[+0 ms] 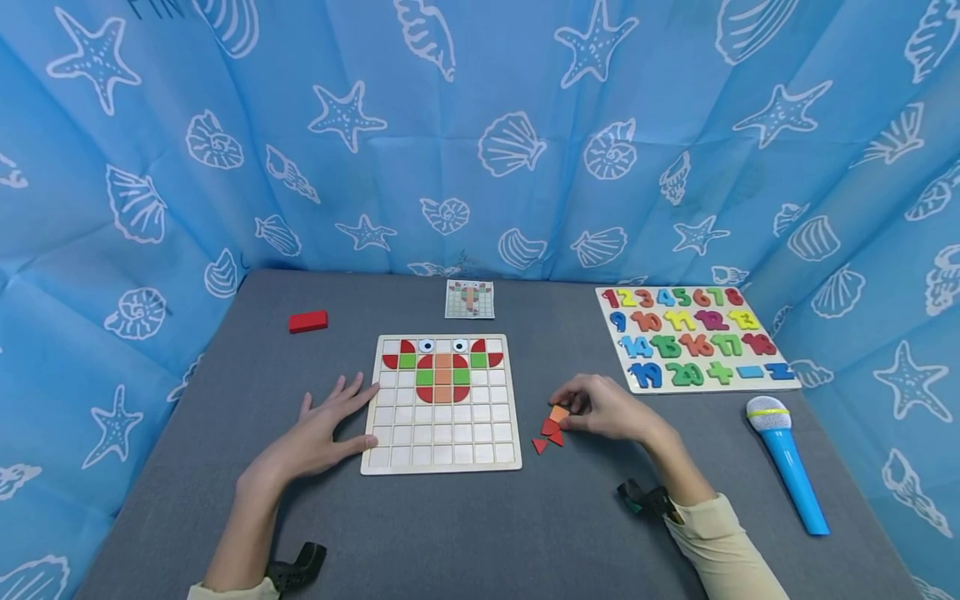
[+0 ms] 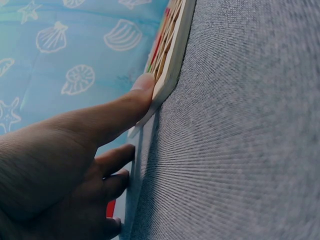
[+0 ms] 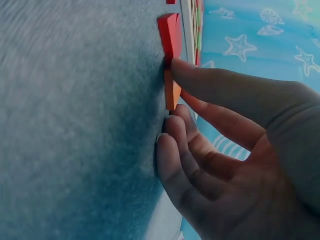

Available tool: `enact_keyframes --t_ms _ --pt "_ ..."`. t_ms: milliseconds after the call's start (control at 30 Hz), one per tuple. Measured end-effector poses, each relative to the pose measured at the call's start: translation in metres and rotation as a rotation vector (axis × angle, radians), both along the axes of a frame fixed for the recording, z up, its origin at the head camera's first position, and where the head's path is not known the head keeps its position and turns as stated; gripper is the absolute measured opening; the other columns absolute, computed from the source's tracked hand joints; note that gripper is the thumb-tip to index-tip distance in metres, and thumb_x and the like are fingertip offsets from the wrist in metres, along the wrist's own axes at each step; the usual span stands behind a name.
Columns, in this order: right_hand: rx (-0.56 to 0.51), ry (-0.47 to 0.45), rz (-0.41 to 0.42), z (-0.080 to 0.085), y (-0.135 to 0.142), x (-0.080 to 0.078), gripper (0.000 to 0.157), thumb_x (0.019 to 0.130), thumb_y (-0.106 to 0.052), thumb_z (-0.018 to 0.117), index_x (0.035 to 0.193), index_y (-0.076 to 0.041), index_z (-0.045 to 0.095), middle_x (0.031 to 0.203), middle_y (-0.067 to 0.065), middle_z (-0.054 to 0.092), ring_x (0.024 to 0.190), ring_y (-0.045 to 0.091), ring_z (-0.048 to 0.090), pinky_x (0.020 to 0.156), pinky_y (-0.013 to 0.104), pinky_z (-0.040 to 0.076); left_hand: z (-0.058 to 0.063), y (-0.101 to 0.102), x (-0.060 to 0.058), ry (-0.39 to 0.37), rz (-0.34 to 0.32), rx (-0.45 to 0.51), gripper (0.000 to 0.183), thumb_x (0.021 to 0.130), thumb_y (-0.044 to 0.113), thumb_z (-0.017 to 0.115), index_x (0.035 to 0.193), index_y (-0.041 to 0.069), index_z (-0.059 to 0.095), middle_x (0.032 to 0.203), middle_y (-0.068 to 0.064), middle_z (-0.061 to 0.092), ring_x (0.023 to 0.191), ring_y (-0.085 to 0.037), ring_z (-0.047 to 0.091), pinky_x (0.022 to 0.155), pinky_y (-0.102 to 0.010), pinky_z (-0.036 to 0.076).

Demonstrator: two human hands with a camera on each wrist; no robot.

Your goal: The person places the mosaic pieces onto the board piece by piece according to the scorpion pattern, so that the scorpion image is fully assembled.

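Observation:
A white square grid board (image 1: pixel 442 458) lies on the table, its upper rows holding red, green and orange tiles and two eye tiles. My left hand (image 1: pixel 318 433) rests at its left edge with fingers spread. In the left wrist view the thumb (image 2: pixel 142 87) touches the board's rim (image 2: pixel 172 75). Right of the board, my right hand (image 1: pixel 607 408) pinches an orange square tile (image 1: pixel 558 412) between thumb and forefinger, low over the table. Red tiles (image 1: pixel 551 427) lie right against it, and a red triangle (image 1: pixel 540 446) sits slightly apart.
A small picture card (image 1: pixel 469 300) lies behind the board. A red block (image 1: pixel 308 322) is at the back left. A number puzzle board (image 1: pixel 697 342) and a blue toy microphone (image 1: pixel 791 467) lie on the right. A blue curtain (image 1: pixel 480 167) hangs behind the table.

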State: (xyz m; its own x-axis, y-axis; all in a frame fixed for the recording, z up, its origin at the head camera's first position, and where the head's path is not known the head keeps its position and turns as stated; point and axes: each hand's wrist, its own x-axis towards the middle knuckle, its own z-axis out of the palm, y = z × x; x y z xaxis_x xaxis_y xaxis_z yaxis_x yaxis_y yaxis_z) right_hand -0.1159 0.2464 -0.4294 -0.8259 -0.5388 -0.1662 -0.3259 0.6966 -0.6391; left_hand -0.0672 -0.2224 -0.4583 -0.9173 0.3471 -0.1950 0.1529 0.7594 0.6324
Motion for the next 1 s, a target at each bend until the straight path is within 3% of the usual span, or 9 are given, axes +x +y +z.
enact_keyframes --t_ms 300,567,867,1000 --pt "-0.035 -0.016 -0.013 -0.004 0.006 0.001 0.023 0.091 -0.012 0.088 0.108 -0.006 0.075 0.094 0.004 0.074 0.085 0.011 0.065 0.073 0.022 0.055 0.001 0.000 0.000 -0.012 -0.002 -0.009 0.088 0.097 0.046 0.081 0.169 0.017 0.040 0.178 -0.027 0.025 0.166 -0.059 0.011 0.121 -0.089 -0.002" --pt "-0.115 -0.023 -0.024 -0.001 0.007 0.005 0.013 0.096 -0.005 0.079 0.109 -0.006 0.075 0.100 0.005 0.078 0.085 0.008 0.070 0.076 0.022 0.060 0.000 0.001 0.000 -0.011 0.003 -0.010 0.089 0.097 0.047 0.081 0.169 0.017 0.040 0.178 -0.027 0.025 0.166 -0.059 0.011 0.121 -0.089 -0.002" --pt "-0.233 -0.044 -0.012 0.012 -0.027 0.009 0.022 0.098 0.001 0.074 0.119 -0.003 0.076 0.114 0.015 0.079 0.096 0.017 0.076 0.081 0.022 0.064 0.001 0.000 0.001 0.003 0.001 0.001 0.089 0.096 0.048 0.081 0.169 0.017 0.040 0.178 -0.028 0.025 0.165 -0.059 0.011 0.121 -0.089 -0.002" --pt "-0.270 -0.063 -0.002 0.012 -0.049 0.010 0.025 0.097 0.001 0.075 0.123 0.000 0.075 0.115 0.017 0.079 0.096 0.017 0.075 0.081 0.022 0.063 -0.005 -0.004 0.000 0.032 0.001 0.032 0.090 0.094 0.052 0.081 0.169 0.020 0.042 0.177 -0.029 0.027 0.164 -0.061 0.012 0.120 -0.090 -0.002"
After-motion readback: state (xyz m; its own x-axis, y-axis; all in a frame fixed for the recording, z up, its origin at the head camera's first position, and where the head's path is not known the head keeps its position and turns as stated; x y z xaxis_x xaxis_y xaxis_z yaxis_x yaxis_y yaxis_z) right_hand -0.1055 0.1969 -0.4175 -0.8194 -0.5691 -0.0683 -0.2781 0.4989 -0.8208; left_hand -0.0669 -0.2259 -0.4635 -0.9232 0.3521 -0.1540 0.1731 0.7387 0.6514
